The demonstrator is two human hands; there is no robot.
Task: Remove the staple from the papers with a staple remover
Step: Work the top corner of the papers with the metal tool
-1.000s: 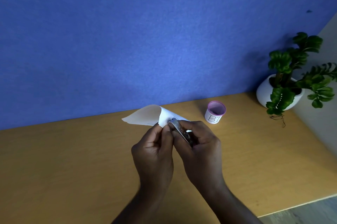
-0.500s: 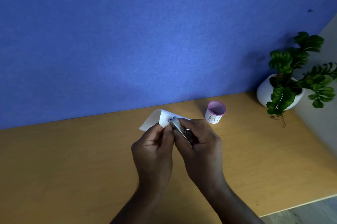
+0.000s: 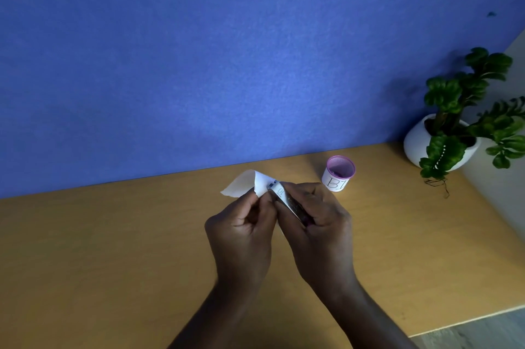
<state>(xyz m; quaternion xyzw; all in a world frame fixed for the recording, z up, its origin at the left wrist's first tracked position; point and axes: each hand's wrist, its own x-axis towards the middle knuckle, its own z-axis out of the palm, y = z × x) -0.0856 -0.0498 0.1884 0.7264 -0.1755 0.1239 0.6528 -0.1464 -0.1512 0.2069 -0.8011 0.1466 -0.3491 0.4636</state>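
Small white papers [image 3: 250, 182] are pinched at their near edge by my left hand [image 3: 241, 232], and their far part curls up above the wooden desk [image 3: 113, 249]. My right hand [image 3: 318, 223] grips a slim metal staple remover [image 3: 288, 202]. Its tip rests against the paper edge right beside my left thumb. The staple itself is too small to make out. Both hands touch each other at the desk's middle.
A small white cup with a pink rim [image 3: 338, 174] stands just beyond my right hand. A white pot with a green plant [image 3: 457, 132] sits at the back right corner. A blue wall [image 3: 227, 50] runs behind the desk. The desk's front right edge [image 3: 466, 320] drops to the floor.
The raised part of the papers has folded in and looks smaller than a second ago. Both hands stay in nearly the same place with the tool at the paper edge.
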